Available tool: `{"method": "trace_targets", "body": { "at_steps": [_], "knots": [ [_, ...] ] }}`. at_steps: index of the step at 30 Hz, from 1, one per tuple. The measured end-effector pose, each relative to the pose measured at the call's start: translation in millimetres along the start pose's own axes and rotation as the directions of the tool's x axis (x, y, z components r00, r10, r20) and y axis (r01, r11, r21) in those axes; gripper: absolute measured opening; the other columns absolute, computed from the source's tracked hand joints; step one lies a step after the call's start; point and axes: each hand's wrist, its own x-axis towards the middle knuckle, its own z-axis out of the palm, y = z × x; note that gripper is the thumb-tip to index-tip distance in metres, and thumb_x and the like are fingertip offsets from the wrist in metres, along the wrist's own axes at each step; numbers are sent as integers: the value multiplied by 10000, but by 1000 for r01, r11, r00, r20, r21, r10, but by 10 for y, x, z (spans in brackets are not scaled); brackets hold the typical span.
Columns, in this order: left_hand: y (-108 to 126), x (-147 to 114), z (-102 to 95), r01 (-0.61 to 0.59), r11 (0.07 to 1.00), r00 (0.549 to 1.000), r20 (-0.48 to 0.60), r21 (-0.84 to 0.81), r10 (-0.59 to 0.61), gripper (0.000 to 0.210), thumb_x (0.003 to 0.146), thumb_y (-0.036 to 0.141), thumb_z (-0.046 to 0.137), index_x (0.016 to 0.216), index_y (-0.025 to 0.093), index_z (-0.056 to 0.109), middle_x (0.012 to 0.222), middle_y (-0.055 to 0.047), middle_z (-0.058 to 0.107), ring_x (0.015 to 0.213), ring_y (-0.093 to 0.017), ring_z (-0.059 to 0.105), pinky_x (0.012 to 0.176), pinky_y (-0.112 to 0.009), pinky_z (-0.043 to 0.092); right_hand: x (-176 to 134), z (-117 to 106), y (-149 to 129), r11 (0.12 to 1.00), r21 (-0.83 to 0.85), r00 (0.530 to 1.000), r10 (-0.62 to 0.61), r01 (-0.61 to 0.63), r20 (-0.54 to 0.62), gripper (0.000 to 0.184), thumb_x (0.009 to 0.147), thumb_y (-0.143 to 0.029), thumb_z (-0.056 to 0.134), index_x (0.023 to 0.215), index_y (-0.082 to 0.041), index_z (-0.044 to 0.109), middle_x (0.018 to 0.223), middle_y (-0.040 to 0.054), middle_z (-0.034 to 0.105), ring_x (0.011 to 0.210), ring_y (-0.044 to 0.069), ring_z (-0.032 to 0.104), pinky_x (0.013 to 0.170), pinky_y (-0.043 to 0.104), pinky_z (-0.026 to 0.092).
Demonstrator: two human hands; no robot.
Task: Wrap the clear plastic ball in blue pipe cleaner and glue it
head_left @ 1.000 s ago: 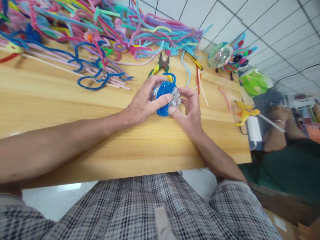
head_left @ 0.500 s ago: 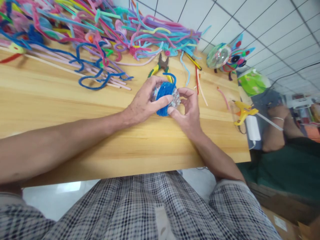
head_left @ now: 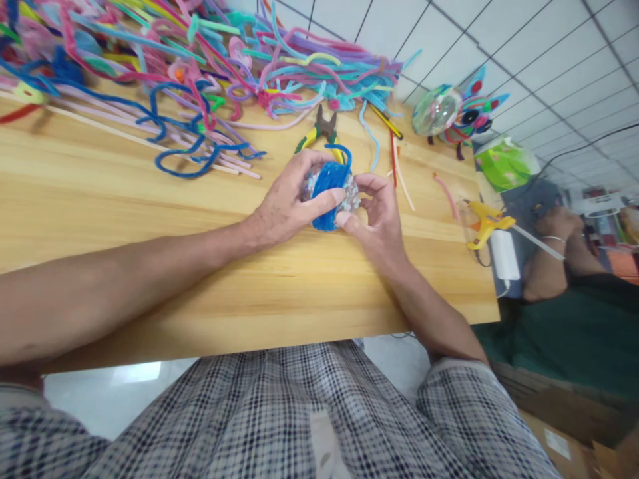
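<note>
A clear, glittery rounded object (head_left: 352, 197) is held above the wooden table, its middle wrapped by blue pipe cleaners (head_left: 327, 178). One loose blue end curls up over the top. My left hand (head_left: 294, 199) grips it from the left, thumb laid across the blue band. From the right, my right hand (head_left: 377, 216) holds its side with thumb and bent fingers. Just behind the object lie pliers (head_left: 325, 126) with yellow-green handles, partly hidden by it and my left hand.
Tangled colourful pipe cleaners (head_left: 200, 60) cover the table's back left. A utility knife (head_left: 385, 121), a decorated animal figure (head_left: 472, 120) and a yellow glue gun (head_left: 486, 223) are to the right. Beyond the right edge sits another person (head_left: 549, 266). The table's front edge is near my body.
My right thumb has shifted very slightly on the object's lower right side. Otherwise both hands and the wrapped object stay in place.
</note>
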Motion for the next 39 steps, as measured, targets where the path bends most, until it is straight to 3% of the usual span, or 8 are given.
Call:
{"method": "trace_targets", "body": {
  "at_steps": [9, 15, 22, 29, 34, 39],
  "knots": [
    [-12, -5, -2, 16, 999, 1000, -6, -35, -16, 477, 1043, 600, 750, 1388, 284, 655, 1396, -92, 752, 1260, -295, 744, 1099, -503, 647, 45, -60, 39, 999, 14, 998, 32, -32, 46, 662, 892, -633, 859, 1416, -325, 597, 1413, 76, 700, 1349, 307, 675, 1121, 544, 617],
    [3, 7, -9, 36, 999, 999, 15, -33, -36, 543, 1044, 649, 727, 1414, 263, 630, 1400, -91, 749, 1279, -288, 735, 1111, -476, 638, 5, -46, 11, 995, -87, 998, -35, 39, 52, 746, 873, -644, 870, 1476, -335, 559, 1508, 101, 640, 1411, 336, 634, 1158, 576, 598],
    [7, 5, -11, 33, 999, 999, 11, -21, -33, 504, 1043, 603, 735, 1404, 264, 641, 1395, -95, 749, 1275, -295, 737, 1135, -490, 626, -2, -44, -24, 982, -151, 994, -107, 111, 32, 700, 886, -585, 881, 1464, -332, 577, 1506, 108, 640, 1433, 349, 623, 1170, 596, 591],
    [8, -4, 1, 42, 999, 999, -2, -27, -42, 493, 1030, 595, 751, 1397, 282, 650, 1376, -89, 767, 1253, -292, 741, 1101, -478, 641, 12, -41, -58, 996, -86, 999, -21, 23, 34, 723, 873, -716, 853, 1426, -339, 579, 1481, 100, 648, 1386, 339, 632, 1153, 598, 597],
    [35, -11, 11, 25, 999, 1000, -6, 19, -25, 489, 1013, 539, 780, 1400, 270, 651, 1426, -102, 749, 1309, -301, 722, 1163, -493, 609, 4, 22, -96, 995, -101, 999, -10, 7, -34, 600, 912, -648, 841, 1354, -329, 592, 1359, 82, 668, 1296, 310, 660, 1119, 567, 604],
    [41, -11, 16, 18, 1000, 1000, 2, 18, -18, 482, 1013, 511, 783, 1405, 268, 644, 1430, -107, 742, 1316, -309, 718, 1175, -515, 598, 10, 16, -98, 997, -71, 1000, -10, 9, -21, 571, 928, -642, 824, 1344, -326, 592, 1350, 75, 675, 1277, 299, 675, 1077, 537, 616]
  ]
}}
